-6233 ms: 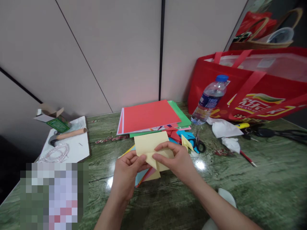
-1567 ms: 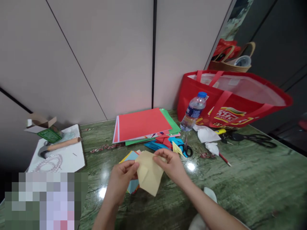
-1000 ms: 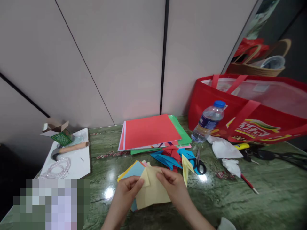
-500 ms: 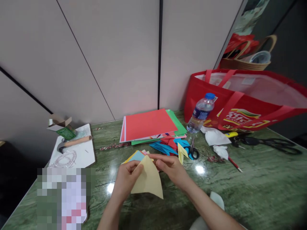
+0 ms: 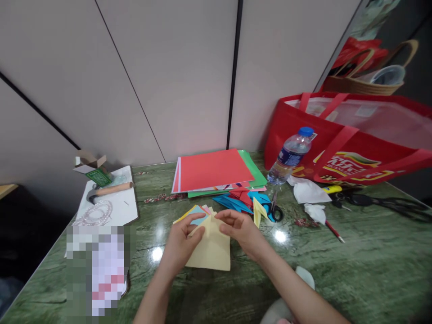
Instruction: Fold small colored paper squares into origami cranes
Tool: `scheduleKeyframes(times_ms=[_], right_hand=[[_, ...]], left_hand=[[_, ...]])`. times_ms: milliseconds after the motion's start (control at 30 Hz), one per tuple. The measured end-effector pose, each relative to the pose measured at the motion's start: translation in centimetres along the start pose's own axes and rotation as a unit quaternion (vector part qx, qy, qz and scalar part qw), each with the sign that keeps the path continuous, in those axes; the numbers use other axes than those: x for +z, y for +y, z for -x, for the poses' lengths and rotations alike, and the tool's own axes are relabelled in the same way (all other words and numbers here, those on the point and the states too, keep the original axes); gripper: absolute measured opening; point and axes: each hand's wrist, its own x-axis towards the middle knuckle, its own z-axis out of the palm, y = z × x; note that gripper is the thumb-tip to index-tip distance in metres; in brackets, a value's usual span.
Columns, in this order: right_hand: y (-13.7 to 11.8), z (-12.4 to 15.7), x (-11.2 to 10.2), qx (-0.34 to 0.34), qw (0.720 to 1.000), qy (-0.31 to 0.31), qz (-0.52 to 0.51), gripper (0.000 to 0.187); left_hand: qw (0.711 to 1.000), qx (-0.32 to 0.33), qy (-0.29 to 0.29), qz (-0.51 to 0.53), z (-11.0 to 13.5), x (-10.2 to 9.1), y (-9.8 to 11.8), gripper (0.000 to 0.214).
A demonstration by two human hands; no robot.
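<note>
A pale yellow sheet of paper [image 5: 212,252] hangs between my hands above the table, with a crease and a raised peak near its top edge. My left hand [image 5: 185,243] pinches its left side between thumb and fingers. At the upper right, my right hand [image 5: 239,231] has its bent fingers and thumb closed at the paper's edge. Just behind lie sheets of coloured paper [image 5: 199,218], blue and yellow among them. Folded blue paper pieces [image 5: 232,203], a folded yellow piece [image 5: 259,211] and black-handled scissors [image 5: 276,212] lie beyond my right hand.
A stack of coloured sheets [image 5: 216,171] lies against the wall. A water bottle [image 5: 290,157] stands before a red bag [image 5: 364,153]. Crumpled tissues [image 5: 308,191] and a red pencil [image 5: 334,231] are at right. A hammer [image 5: 111,191] rests on a white board [image 5: 130,209] at left.
The yellow paper's lower part has swung flatter and its curled right corner has straightened. My right fingers have bent in from a stretched position. The view has shifted slightly left.
</note>
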Motion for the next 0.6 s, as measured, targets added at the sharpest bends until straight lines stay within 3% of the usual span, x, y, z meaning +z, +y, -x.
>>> scheduleKeyframes(times_ms=[133, 233, 433, 600], right_hand=[[-0.49, -0.02, 0.06, 0.043, 0.997, 0.021, -0.056, 0.042], [-0.6, -0.06, -0.01, 0.044, 0.996, 0.034, -0.066, 0.038], [0.02, -0.09, -0.16, -0.04, 0.997, 0.055, 0.037, 0.027], [-0.1, 0.37, 0.16, -0.101, 0.985, 0.026, 0.136, 0.025]], left_hand=[[1.0, 0.017, 0.012, -0.003, 0.01, -0.12, -0.01, 0.048], [0.999, 0.036, 0.015, 0.001, -0.04, -0.09, -0.15, 0.048], [0.998, 0.059, 0.024, 0.0, -0.12, 0.09, -0.33, 0.043], [0.997, 0.074, 0.038, -0.008, -0.17, -0.06, -0.51, 0.042]])
